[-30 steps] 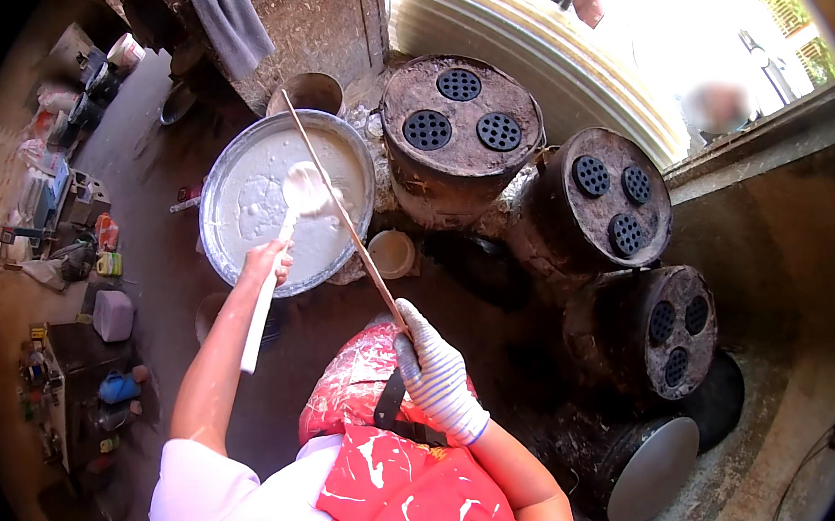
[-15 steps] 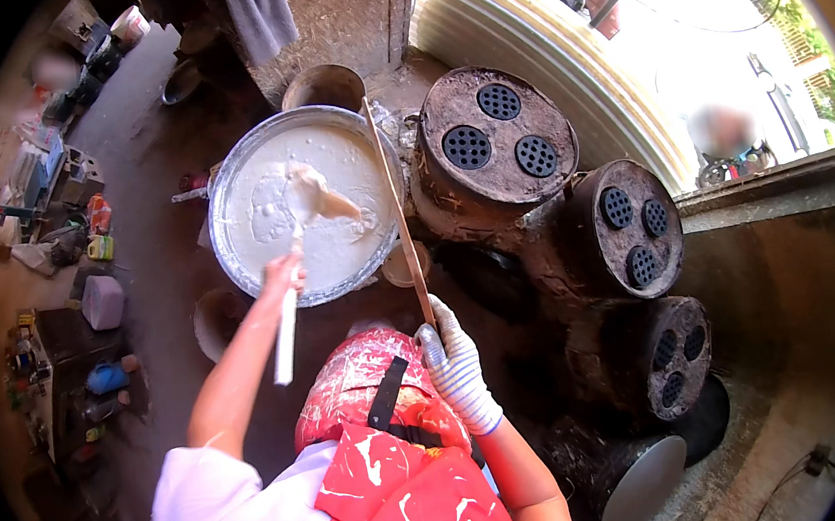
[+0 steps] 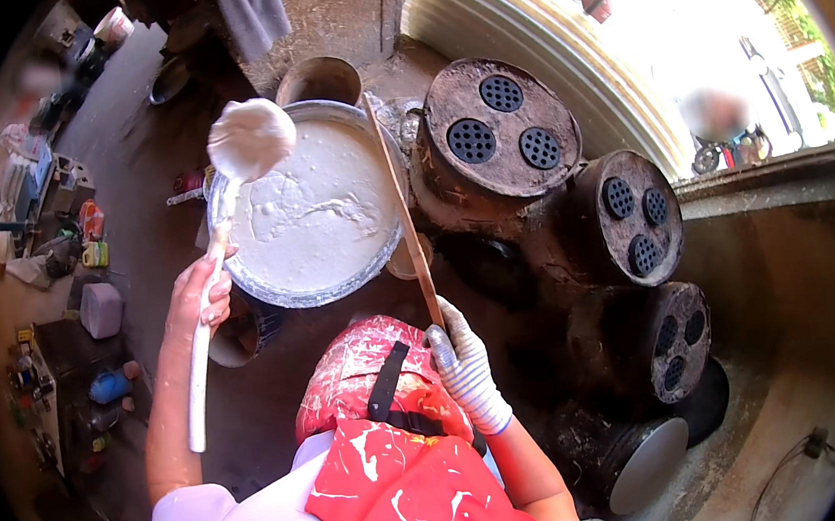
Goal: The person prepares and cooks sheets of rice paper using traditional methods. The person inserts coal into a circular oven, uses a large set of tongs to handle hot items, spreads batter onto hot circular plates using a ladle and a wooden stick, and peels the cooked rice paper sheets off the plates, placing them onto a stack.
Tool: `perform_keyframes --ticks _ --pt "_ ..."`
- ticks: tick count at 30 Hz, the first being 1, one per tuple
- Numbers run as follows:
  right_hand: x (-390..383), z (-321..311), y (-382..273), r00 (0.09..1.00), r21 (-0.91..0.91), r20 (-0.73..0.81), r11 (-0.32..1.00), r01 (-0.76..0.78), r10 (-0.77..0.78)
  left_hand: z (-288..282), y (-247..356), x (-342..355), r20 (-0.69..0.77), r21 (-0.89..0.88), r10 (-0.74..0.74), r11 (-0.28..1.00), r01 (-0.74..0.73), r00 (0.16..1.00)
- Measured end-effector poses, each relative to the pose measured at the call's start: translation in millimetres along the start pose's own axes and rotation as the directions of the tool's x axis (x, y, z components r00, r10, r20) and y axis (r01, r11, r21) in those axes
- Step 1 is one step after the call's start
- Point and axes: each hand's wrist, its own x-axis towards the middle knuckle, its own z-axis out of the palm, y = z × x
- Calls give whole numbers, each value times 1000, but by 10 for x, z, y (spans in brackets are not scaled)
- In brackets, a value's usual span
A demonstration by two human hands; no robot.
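Note:
My bare left hand (image 3: 202, 296) is wrapped round the long white handle of a ladle (image 3: 250, 141). The ladle's bowl, coated in thick white liquid, is raised over the upper left rim of a large round metal basin (image 3: 312, 297). More of the thick white liquid (image 3: 317, 210) fills that basin, its surface rippled near the middle. In a striped, whitish work glove, my right hand (image 3: 466, 371) grips the lower end of a long flat wooden stick (image 3: 404, 206). The stick slants up along the basin's right side, its far end near the rim.
Drum-shaped stoves (image 3: 500, 127) with black perforated briquettes in their tops line the right side. A rusty round container (image 3: 318, 81) stands behind the basin, and a bucket (image 3: 234, 340) sits at its lower left. Cluttered shelves (image 3: 49, 396) run along the far left.
My left hand has moved left and lifted the ladle out of the white liquid, up over the basin's upper left edge. My right hand still holds the stick and has barely shifted.

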Motion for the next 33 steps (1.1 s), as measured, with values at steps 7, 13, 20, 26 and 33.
perform_keyframes --ticks 7,13,20,26,33 --pt "17 220 72 998 121 54 992 -42 35 -662 -1165 1099 -356 59 -234 961 271 905" --pt "-33 154 64 1000 106 -13 994 -26 28 -347 -774 389 -136 -47 -101 994 96 985" --pt "-36 333 39 998 211 27 976 -57 53 -615 -1295 645 -325 -108 -266 964 244 908" --pt "-344 -42 439 983 119 -149 985 125 -106 -239 -1397 668 -81 121 -268 953 277 960" --pt "-1280 -571 924 789 222 -615 962 162 9 1274 -1687 721 263 513 -424 822 247 867"
